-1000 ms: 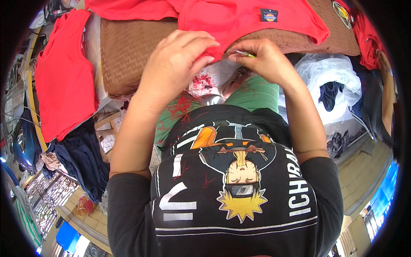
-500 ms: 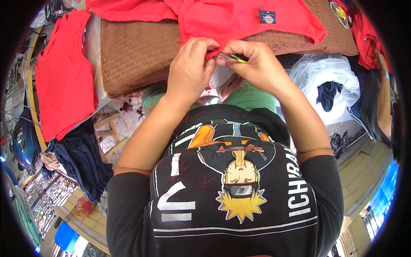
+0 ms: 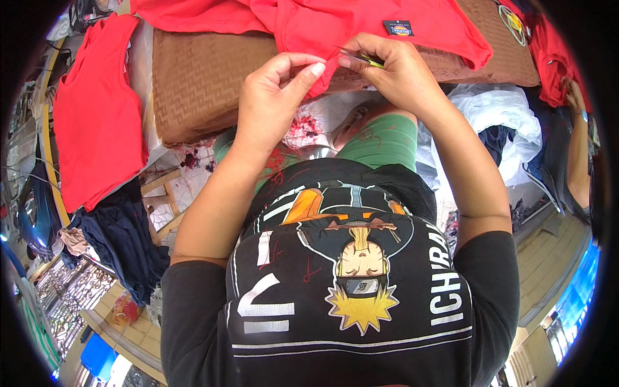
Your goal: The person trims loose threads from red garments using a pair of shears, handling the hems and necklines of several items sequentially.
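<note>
Hands lowered, brown quilted table, red garments

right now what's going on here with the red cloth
A person sits at a brown quilted surface with a red garment spread over it. The left hand pinches the garment's lower edge between thumb and fingers. The right hand holds a small slim tool with a yellow-green handle at that same edge; it looks like a thread snipper, though it is too small to tell for sure. More red garments hang off to the left.
</note>
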`<control>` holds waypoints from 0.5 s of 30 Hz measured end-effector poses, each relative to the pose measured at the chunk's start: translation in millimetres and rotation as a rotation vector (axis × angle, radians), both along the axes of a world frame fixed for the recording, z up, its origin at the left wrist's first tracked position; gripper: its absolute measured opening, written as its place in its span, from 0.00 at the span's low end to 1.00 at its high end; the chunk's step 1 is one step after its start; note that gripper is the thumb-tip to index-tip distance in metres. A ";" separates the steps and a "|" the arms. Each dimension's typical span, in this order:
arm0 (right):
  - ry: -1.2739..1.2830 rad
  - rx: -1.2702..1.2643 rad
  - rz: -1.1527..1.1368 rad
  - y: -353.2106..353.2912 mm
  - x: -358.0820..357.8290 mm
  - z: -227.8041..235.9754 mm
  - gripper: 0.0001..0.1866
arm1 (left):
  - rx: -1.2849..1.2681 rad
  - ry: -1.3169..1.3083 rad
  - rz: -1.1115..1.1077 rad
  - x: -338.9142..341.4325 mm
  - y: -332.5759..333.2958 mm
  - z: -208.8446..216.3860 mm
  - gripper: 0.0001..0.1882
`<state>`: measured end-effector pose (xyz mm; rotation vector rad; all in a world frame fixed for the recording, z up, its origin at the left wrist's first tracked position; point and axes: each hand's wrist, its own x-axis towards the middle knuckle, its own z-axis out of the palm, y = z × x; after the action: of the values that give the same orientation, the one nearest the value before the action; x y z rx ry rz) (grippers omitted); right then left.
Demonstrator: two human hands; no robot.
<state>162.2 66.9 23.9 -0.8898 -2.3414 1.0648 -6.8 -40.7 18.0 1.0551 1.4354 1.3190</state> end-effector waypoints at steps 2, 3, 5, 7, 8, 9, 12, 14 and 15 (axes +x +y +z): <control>0.024 0.013 -0.023 -0.7 -0.5 -1.2 0.13 | -0.038 0.036 0.014 -3.1 -0.7 2.2 0.12; 0.017 0.024 -0.033 -0.6 -0.4 -1.8 0.13 | -0.060 0.012 0.011 -4.4 -0.9 2.3 0.12; -0.019 0.071 -0.053 -2.3 0.6 4.1 0.13 | -0.106 -0.037 0.002 -6.1 -1.0 2.3 0.11; -0.078 0.141 -0.060 -9.8 2.0 26.5 0.12 | -0.111 -0.106 0.015 -5.0 -2.4 2.0 0.11; -0.025 0.212 -0.032 -13.9 1.9 32.6 0.12 | -0.114 -0.142 0.020 -4.5 -3.3 2.2 0.11; 0.027 0.285 -0.007 -18.2 2.0 38.2 0.12 | -0.106 -0.145 0.019 -4.2 -3.4 2.6 0.11; 0.003 0.449 0.052 -19.9 7.5 37.2 0.10 | -0.086 -0.141 0.016 -3.0 -4.1 4.5 0.11; -0.043 0.509 0.066 -21.0 9.3 36.6 0.09 | -0.077 -0.124 0.017 -0.9 -4.7 6.2 0.10; -0.054 0.523 0.062 -23.0 8.4 37.6 0.08 | -0.072 -0.124 0.016 -0.1 -4.9 7.4 0.10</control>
<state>170.5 43.9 61.5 -0.6512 -2.5226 0.4079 -6.9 -45.6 25.4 0.9012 1.3907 1.3109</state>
